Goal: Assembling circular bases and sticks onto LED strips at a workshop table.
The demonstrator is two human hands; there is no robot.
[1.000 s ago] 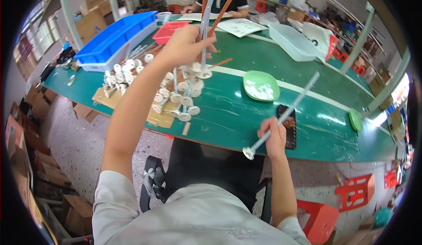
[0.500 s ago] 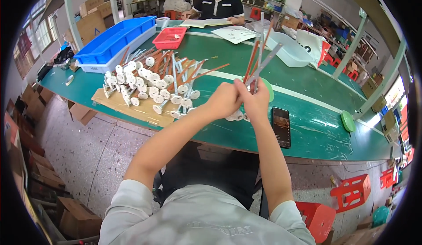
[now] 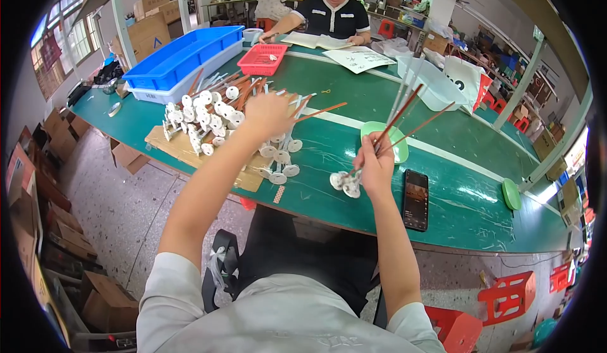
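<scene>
My right hand [image 3: 375, 166] is closed round a small bunch of long thin strips [image 3: 399, 117], some reddish brown and some silvery grey. White round discs [image 3: 346, 184] sit at the bunch's lower end, below my fist. To the left, my left hand [image 3: 269, 114] reaches over a heap of similar disc-ended strips [image 3: 205, 116]; its fingers are smeared and partly hidden, so what they touch cannot be made out. That heap lies on a flat piece of brown cardboard [image 3: 183, 155] on the green table.
A light green bowl [image 3: 401, 151] stands behind my right hand, with a phone [image 3: 415, 200] nearer me. Beyond the heap are a blue tray [image 3: 183, 55] and a red basket [image 3: 262, 60]. Opposite, a person [image 3: 332, 21] sits at papers. A clear tub [image 3: 423, 84] stands at the far right.
My hands were together at the bunch; my left hand has since moved left over the heap. The right keeps the bunch, whose strips now lean apart. The view has shifted slightly.
</scene>
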